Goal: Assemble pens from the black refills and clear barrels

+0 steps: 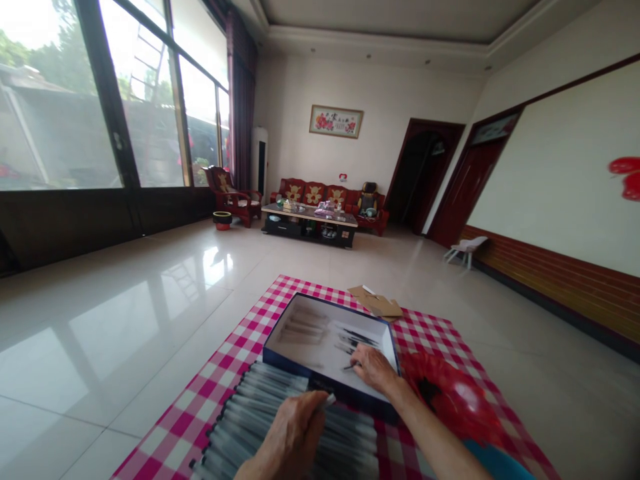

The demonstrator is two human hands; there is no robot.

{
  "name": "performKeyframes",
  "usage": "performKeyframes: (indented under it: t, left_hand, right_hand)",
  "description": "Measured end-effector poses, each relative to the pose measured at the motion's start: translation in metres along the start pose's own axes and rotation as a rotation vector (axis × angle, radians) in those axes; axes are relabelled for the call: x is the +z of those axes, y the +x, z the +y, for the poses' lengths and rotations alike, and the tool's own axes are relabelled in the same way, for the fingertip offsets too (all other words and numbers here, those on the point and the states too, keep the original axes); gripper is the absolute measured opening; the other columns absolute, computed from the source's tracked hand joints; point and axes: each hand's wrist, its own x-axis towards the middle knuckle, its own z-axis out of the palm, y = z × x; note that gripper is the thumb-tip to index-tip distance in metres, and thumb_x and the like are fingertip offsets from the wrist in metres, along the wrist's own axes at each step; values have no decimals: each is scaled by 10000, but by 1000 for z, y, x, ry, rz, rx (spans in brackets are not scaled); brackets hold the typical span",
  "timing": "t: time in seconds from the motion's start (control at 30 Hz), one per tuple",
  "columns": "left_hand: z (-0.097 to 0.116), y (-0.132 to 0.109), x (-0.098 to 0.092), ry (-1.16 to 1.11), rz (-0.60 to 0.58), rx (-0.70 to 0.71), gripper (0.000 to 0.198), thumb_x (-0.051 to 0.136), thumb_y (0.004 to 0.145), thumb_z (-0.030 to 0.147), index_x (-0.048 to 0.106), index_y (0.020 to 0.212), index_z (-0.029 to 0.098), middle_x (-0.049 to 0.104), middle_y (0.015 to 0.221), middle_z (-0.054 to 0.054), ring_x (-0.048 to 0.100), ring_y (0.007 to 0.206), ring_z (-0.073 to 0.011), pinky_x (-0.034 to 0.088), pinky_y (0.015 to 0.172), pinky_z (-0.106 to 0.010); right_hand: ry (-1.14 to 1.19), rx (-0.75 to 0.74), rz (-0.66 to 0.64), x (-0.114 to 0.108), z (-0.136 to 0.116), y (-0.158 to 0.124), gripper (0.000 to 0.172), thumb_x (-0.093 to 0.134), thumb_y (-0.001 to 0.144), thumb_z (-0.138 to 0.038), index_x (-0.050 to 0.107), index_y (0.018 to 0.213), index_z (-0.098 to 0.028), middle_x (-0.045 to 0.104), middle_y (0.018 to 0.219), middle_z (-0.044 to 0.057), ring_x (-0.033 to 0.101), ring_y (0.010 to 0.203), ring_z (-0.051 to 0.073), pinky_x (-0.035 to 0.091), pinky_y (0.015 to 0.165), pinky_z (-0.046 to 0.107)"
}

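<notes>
A shallow blue-walled box (274,355) with a white inside lies on a red-and-white checked cloth (227,363). Several dark pens (357,337) lie loose inside the box. My right hand (374,369) reaches into the box with its fingers curled round a dark pen (349,367) near the front wall. In front of the box lies a row of several grey pens with black tips (260,413). My left hand (295,437) rests over this row, fingers pinched on one grey pen (327,401).
A folded brown cardboard piece (377,303) lies on the cloth's far edge. A red printed patch (450,393) sits right of the box. Glossy tiled floor (125,320) surrounds the cloth. A coffee table (310,223), red sofa (320,193) and armchair (230,193) stand far back.
</notes>
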Motion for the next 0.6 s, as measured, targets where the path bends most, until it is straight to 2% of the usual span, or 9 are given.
performKeyframes:
  t: [0.17,0.23,0.3,0.4,0.5,0.6]
  left_hand:
    - [15,6,-7,-55,-64,-60,263,413,913,273,641,818,184,543,572,10,503,524,-113,346,524,-194]
    - [20,7,-6,-76,-56,-88,272,411,918,288,654,860,179,521,556,17,489,516,-110,333,524,-202]
    - [24,6,-2,-129,-44,-112,295,414,916,308,653,1021,170,520,551,18,481,506,-114,334,514,-205]
    - [30,1,7,-285,-75,-140,389,404,915,321,575,1220,151,506,528,23,456,472,-111,344,480,-198]
    - [40,-8,15,-423,-112,-149,395,400,910,317,591,1205,136,500,512,24,450,459,-107,366,482,-199]
    - [51,-20,21,-468,-145,-138,372,406,896,290,617,1158,132,532,529,14,459,470,-109,372,487,-200]
  right_hand:
    - [135,-4,154,-21,-8,-4,184,531,755,-130,697,772,-207,662,818,43,631,801,186,472,769,287]
    - [201,14,232,-35,-17,-11,174,515,778,-158,678,820,-205,664,836,40,633,810,183,477,776,292]
    - [270,47,310,-48,-30,-22,193,499,804,-186,644,930,-202,667,873,42,641,824,177,490,767,287]
    - [398,101,412,-61,-55,-51,361,456,860,-241,483,1219,-208,662,894,34,652,800,157,516,720,269]
    - [735,168,497,-64,-81,-89,565,497,860,-286,276,1378,-246,643,897,14,645,736,148,527,680,272]
    - [1030,250,561,-58,-97,-126,687,572,826,-329,211,1408,-279,626,916,9,635,725,151,526,691,294]
